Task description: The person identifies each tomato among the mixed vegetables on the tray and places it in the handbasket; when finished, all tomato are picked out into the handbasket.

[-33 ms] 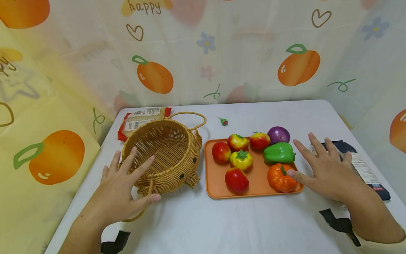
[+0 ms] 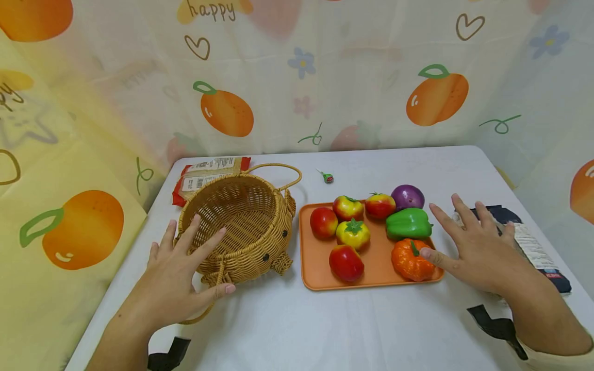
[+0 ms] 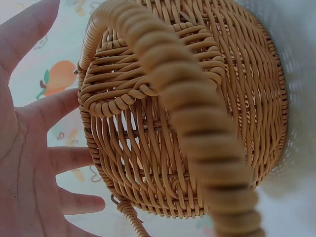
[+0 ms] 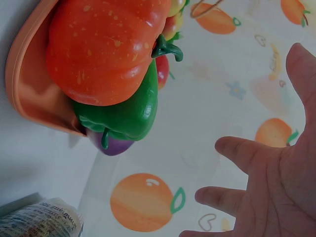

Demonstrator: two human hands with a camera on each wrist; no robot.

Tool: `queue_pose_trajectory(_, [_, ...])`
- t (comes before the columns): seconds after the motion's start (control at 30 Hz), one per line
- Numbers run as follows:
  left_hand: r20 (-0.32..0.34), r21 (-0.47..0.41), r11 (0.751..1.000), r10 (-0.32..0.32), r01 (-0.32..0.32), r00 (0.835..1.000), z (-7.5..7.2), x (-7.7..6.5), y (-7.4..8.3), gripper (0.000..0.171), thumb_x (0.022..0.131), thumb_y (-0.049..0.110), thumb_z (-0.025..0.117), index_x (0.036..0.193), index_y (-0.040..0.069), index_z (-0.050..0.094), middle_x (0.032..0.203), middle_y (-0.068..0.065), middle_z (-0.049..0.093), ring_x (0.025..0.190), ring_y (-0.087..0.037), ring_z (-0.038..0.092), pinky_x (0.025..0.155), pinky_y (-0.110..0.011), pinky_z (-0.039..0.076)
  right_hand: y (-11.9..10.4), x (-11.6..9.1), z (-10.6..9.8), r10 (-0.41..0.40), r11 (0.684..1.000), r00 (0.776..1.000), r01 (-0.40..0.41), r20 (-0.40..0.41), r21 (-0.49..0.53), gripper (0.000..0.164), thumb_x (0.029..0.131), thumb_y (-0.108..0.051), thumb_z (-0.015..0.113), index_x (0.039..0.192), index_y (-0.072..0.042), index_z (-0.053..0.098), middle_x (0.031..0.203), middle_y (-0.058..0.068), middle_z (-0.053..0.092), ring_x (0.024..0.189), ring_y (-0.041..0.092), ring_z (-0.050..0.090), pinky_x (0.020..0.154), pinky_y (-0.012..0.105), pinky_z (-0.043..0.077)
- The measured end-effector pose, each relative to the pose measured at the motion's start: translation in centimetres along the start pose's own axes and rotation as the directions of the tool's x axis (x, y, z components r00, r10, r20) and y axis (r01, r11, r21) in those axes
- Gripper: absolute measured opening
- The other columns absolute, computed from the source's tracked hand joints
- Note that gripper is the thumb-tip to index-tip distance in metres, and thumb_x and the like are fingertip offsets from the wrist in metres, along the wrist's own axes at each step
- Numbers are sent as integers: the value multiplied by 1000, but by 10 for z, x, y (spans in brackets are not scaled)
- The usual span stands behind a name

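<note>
My left hand [image 2: 174, 278] is spread over the near side of a woven wicker basket [image 2: 278, 234], fingers straight and holding nothing. The basket has an animal face, and its near handle [image 3: 182, 103] arches large across the left wrist view. My right hand [image 2: 484, 252], fingers also spread, hovers at the right end of an orange tray [image 2: 380, 275]. Its thumb overlaps an orange toy pumpkin [image 2: 408, 260] in the head view. Beside the pumpkin lie a green bell pepper [image 2: 408, 224] and a round purple vegetable [image 2: 408, 198]. Several red and yellow toy fruits [image 2: 346, 263] fill the tray's left part.
A red and clear packet [image 2: 209, 172] lies behind the basket. A small green-wrapped lollipop [image 2: 327, 178] rests on the white table [image 2: 287, 330] behind the tray. At the right edge, partly under my right hand, is a dark and white package [image 2: 533, 247]. A fruit-print curtain [image 2: 352, 93] hangs behind.
</note>
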State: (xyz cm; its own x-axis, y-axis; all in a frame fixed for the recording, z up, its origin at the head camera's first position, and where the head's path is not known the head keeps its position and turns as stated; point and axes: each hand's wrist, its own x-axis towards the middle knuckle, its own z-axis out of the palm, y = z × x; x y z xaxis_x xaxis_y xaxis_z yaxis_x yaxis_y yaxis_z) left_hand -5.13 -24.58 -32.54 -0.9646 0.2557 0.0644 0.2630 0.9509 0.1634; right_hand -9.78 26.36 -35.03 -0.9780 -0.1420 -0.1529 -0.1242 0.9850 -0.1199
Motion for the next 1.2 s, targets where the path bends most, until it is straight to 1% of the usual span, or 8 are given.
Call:
queue_pose_trajectory(0.23, [10,-6,1000,-7,7,1000,3,0,-1,90,72,79,56,148,48,19,161,-6,2,144,-45,-13,96,-83,8,-1,0,1,7,1000,1000,-7,9,-1,103,75,-84,40,153,-31,-2,157,23,-12,134,62,-6,86,87,-7])
queue_pose_trajectory(0.43, [-18,-12,1000,8,-9,1000,5,-1,-3,85,75,71,61,147,47,23,161,-7,6,144,-45,-9,96,-83,9,-3,-1,-1,1,1000,1000,-1,0,-8,105,74,-86,39,153,-31,-2,157,20,-15,134,62,-4,86,88,-3])
queue_pose_trajectory(0.57, [-40,-23,1000,15,-16,999,7,-2,-5,79,78,66,63,146,47,27,160,-8,11,144,-47,-1,96,-83,12,-7,-1,-2,-21,1000,1000,21,-20,19,105,74,-84,44,154,-31,1,158,19,-12,136,60,1,88,87,1])
queue_pose_trajectory(0.77, [-54,-51,999,12,-15,998,12,-4,-10,76,78,67,63,145,42,35,157,-12,21,145,-45,6,94,-82,19,-13,-1,-3,-67,996,996,70,-52,51,101,77,-74,55,154,-31,5,159,19,-4,137,57,5,92,85,2])
queue_pose_trajectory(0.9, [-83,-53,998,26,-30,996,15,-7,-14,73,78,63,66,142,38,42,154,-12,29,145,-41,9,91,-79,28,-18,0,-2,-78,995,996,81,-42,53,100,78,-69,59,154,-32,5,159,18,-4,138,55,3,95,83,0])
queue_pose_trajectory(1.0, [-106,-64,997,35,-42,994,17,-9,-16,69,77,60,69,139,37,47,151,-12,33,145,-39,11,86,-77,35,-23,2,-3,-91,995,995,93,-36,46,99,79,-68,60,154,-32,5,160,17,-3,139,54,4,96,83,1])
queue_pose_trajectory(1.1, [-131,-94,994,46,-59,990,17,-11,-17,65,76,56,72,135,35,52,150,-10,36,145,-39,12,88,-76,36,-29,3,-4,-114,992,993,115,-33,45,98,79,-67,60,154,-33,6,160,17,-1,139,53,8,99,81,4])
queue_pose_trajectory(1.2, [-164,-120,989,69,-89,984,16,-11,-17,63,75,49,76,132,32,56,148,-9,39,143,-41,16,93,-74,34,-36,4,-5,-149,987,988,150,-26,51,96,79,-68,59,153,-35,8,160,16,3,138,52,14,101,78,9])
